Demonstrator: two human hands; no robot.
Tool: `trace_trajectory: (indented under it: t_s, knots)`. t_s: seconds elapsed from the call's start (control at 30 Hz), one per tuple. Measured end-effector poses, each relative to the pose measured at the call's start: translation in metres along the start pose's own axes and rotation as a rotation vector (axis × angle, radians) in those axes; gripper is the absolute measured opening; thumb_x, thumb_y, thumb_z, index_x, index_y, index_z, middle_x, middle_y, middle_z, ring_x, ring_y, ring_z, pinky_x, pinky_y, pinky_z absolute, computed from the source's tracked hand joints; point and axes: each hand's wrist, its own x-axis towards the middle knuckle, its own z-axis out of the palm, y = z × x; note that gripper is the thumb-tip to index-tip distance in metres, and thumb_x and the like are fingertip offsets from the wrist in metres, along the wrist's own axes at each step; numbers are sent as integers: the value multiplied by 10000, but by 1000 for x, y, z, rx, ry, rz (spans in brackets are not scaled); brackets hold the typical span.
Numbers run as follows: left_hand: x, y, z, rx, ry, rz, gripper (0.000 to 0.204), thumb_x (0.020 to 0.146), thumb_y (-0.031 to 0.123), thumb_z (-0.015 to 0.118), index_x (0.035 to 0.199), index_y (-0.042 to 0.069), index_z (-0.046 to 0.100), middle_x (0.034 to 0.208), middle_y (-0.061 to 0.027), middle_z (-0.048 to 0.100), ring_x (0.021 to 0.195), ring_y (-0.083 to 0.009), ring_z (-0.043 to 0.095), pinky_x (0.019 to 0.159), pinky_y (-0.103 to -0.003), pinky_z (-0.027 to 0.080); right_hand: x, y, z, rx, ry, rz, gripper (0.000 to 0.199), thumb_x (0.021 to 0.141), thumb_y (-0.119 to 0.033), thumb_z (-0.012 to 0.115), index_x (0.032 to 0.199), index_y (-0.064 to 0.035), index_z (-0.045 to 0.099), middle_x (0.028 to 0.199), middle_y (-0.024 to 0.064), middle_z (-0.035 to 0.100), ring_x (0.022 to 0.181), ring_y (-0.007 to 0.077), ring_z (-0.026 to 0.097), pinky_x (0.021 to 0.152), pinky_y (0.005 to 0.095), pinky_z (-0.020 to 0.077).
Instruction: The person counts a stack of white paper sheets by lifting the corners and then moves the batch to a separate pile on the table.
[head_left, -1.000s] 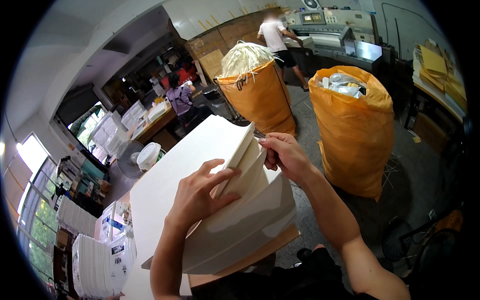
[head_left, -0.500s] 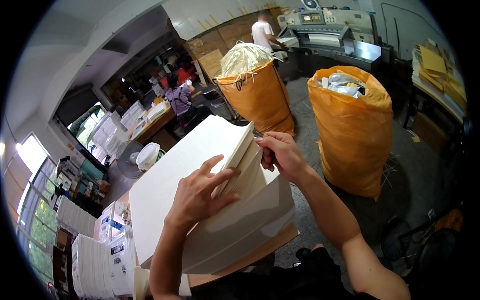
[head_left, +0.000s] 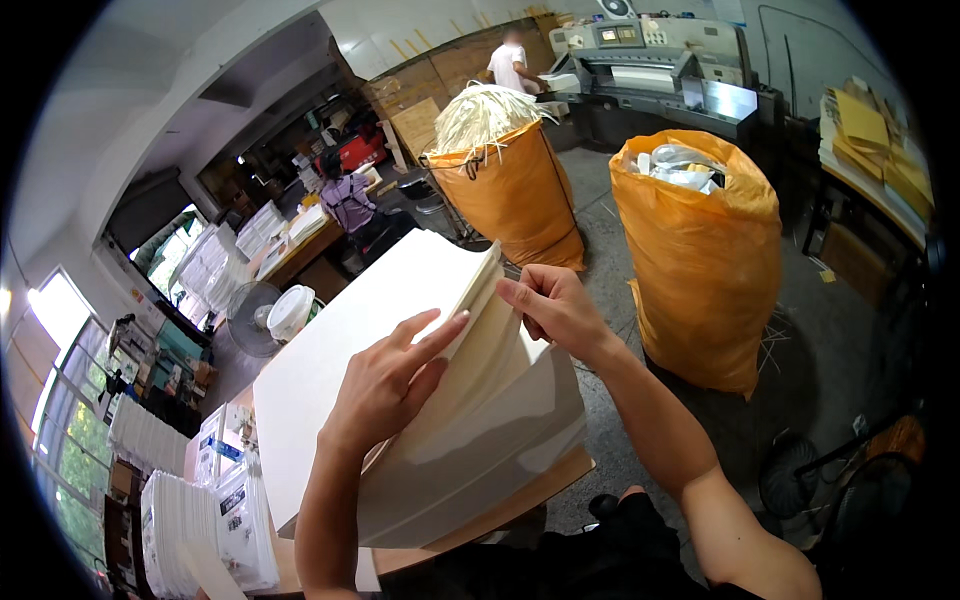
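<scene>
A thick stack of cream paper sheets [head_left: 400, 400] lies at the counter's [head_left: 540, 485] right edge. The left hand [head_left: 385, 385] rests flat on top, fingers spread; the right hand [head_left: 555, 310] pinches the lifted far corner.

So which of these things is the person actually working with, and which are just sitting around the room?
In hand:
- stack of white paper sheets, on a wooden board
- left hand flat on the top sheets
- right hand lifting the stack's corner

Just lying about:
- two orange sacks of paper trimmings
- white fan
- wrapped paper bundles
- cutting machine
</scene>
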Motion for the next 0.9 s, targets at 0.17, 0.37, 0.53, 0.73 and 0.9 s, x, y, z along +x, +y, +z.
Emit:
trace_trajectory:
  t_s: [0.17,0.37,0.53,0.73,0.9]
  knots:
    - [2,4,-1,62,-81,-16,403,928,176,736,1315,286,709,1430,-148,641,1002,-323,763,827,-409,607,2,-2,-7,331,-13,200,337,1033,-223,649,734,-95,563,617,18,585,506,107,587,416,246,394]
    - [2,8,2,123,-34,48,522,787,389,897,1274,340,714,1403,-143,648,956,-297,778,801,-378,624,2,1,-6,487,-8,231,323,1032,-202,642,737,-95,564,625,26,582,529,139,609,443,265,427]
    - [4,4,-1,48,-49,24,552,760,357,913,1277,326,723,1396,-121,658,977,-310,771,820,-392,621,-8,0,-13,3,201,14,312,1024,-211,637,751,-74,573,648,61,594,552,209,609,487,328,455]
    - [4,7,-1,89,-78,20,613,729,269,926,1305,301,719,1431,-119,636,1009,-302,760,817,-399,625,-47,-10,-1,-738,-203,-440,245,900,-282,706,1016,-68,735,1030,153,700,975,359,675,891,469,537]
    - [-11,11,29,323,-58,171,675,787,270,881,1410,378,645,1532,-180,535,934,-295,757,789,-387,631,-51,-2,0,-730,-342,-420,368,900,-336,696,1181,-107,760,1229,160,696,1224,371,625,1030,468,522]
